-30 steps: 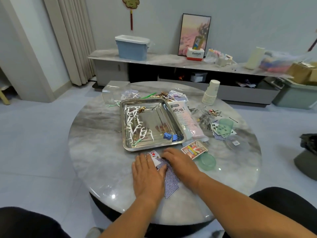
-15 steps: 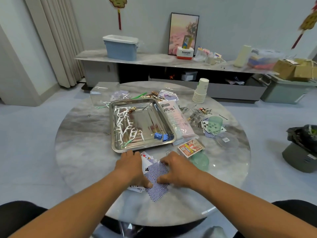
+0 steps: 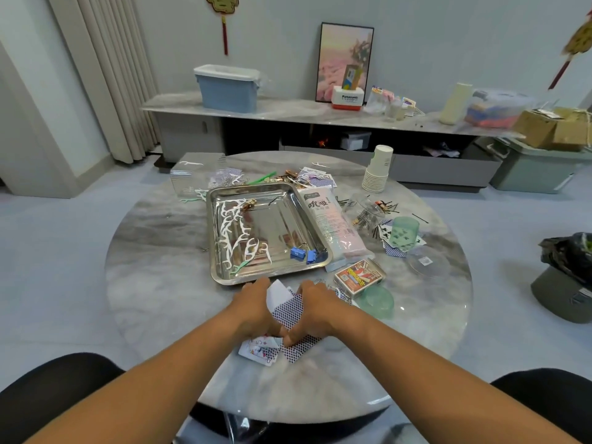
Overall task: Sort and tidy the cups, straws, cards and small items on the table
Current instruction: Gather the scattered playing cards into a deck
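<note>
Since half a second back both hands have pulled in toward each other and tipped the cards [image 3: 286, 310] up off the bench [image 3: 160, 283]; before, they lay flatter under spread fingers.

Only one view, the head cam. Left hand [image 3: 253, 307] and right hand [image 3: 315, 307] are cupped round a bunch of blue-backed cards just in front of the tray [image 3: 266, 232], fingers curled in and squeezing the stack from both sides. One white card face sticks up at the top between them. A few strays [image 3: 261, 347] lie half under the wrists, nearer the person than the tray, a couple face up and one blue back beside them.

What could go wrong, I reckon: the stack looks uneven, corners poking out at different angles, so if the squeeze tightens the cards may buckle or squirt out. Lifting now would also leave the strays behind. The bench looks glossy, so loose cards could slide toward the edge.

The cards look thin, a bit fanned, not squared up yet. Right of the tray sit a card box [image 3: 358, 277], a green lid [image 3: 374, 301] and a straw pack [image 3: 333, 225]. More cards [image 3: 394, 248] lie further right under a green cup [image 3: 404, 232], and a cup stack [image 3: 378, 169] stands behind.
</note>
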`<action>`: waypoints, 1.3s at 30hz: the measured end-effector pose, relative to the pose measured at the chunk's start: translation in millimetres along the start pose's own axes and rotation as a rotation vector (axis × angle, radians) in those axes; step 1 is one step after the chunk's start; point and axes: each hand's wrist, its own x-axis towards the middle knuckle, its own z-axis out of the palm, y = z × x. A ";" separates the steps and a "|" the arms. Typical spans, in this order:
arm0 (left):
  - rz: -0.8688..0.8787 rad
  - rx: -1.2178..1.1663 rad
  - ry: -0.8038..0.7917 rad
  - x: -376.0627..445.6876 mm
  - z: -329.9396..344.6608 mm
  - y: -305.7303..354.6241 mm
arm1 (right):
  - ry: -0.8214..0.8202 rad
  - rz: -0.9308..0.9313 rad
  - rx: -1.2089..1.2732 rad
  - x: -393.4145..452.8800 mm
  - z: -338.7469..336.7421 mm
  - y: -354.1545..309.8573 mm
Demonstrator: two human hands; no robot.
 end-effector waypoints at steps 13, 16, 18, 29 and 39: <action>0.421 -0.800 0.028 -18.9 5.2 33.4 | 0.201 -0.304 0.705 -13.0 -19.2 44.9; 0.414 -0.766 -0.068 -23.1 14.5 34.9 | 0.205 -0.250 0.653 -16.3 -6.7 52.9; 0.432 -0.784 -0.107 -22.8 17.3 35.5 | 0.274 -0.189 0.736 -16.5 -6.8 57.0; 0.637 0.185 0.091 -4.1 61.0 52.5 | 0.747 0.072 1.197 -14.3 -53.7 87.5; 0.372 0.693 0.274 2.6 42.8 42.2 | 0.681 0.091 1.227 -11.6 -48.9 80.7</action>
